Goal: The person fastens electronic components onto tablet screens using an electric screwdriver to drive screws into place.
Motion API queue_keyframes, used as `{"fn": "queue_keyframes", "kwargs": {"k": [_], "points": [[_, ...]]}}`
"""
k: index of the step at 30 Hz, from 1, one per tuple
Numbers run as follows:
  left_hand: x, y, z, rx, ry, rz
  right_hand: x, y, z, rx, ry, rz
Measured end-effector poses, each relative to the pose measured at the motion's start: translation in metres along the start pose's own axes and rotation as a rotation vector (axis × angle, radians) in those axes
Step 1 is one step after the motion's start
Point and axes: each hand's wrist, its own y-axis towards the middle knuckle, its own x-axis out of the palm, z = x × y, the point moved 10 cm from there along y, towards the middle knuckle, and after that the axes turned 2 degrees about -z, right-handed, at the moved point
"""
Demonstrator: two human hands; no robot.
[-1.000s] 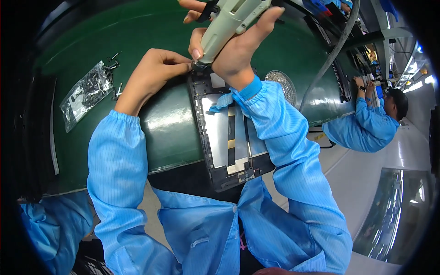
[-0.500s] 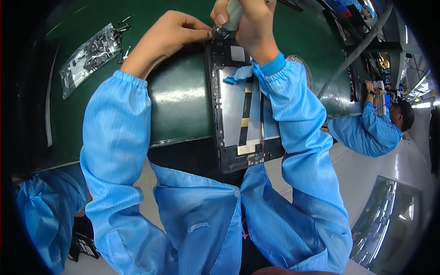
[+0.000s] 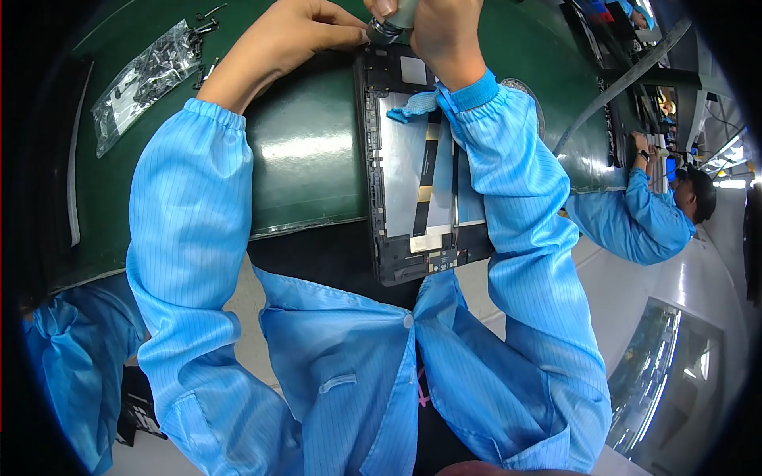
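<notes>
An opened tablet, with a black frame, silver plates and a dark flat cable inside, lies at the bench edge and juts out toward my body. My right hand is wrapped round a pale powered screwdriver, its metal nose at the tablet's far left corner. Beside that nose, my left hand pinches thumb and fingers together at the same corner; whatever lies between the fingertips is too small to make out. A blue fabric strap hangs from my right cuff over the tablet.
A clear plastic bag of small dark parts lies on the green bench at the left, with loose parts beside it. A grey cable crosses at the right. A co-worker in blue sits farther right.
The tablet, bag and both hands sit slightly higher in the picture now. The screwdriver's nose stays at the same corner, and both hands keep their grip.
</notes>
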Motion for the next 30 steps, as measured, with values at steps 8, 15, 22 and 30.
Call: {"fn": "queue_keyframes", "kwargs": {"k": [8,15,22,30], "points": [[0.001,0.002,0.001,0.005,-0.005,0.015,-0.003,-0.001,-0.009,-0.051,0.061,0.098],[-0.001,-0.001,0.003,0.016,0.059,0.02,-0.003,-0.002,-0.002,-0.004,0.036,0.078],[0.0,-0.001,0.009,0.029,0.074,0.014,-0.007,-0.001,-0.002,-0.001,0.082,0.123],[0.003,-0.008,0.024,0.073,0.051,0.002,-0.008,0.001,0.003,-0.015,0.086,0.073]]}}
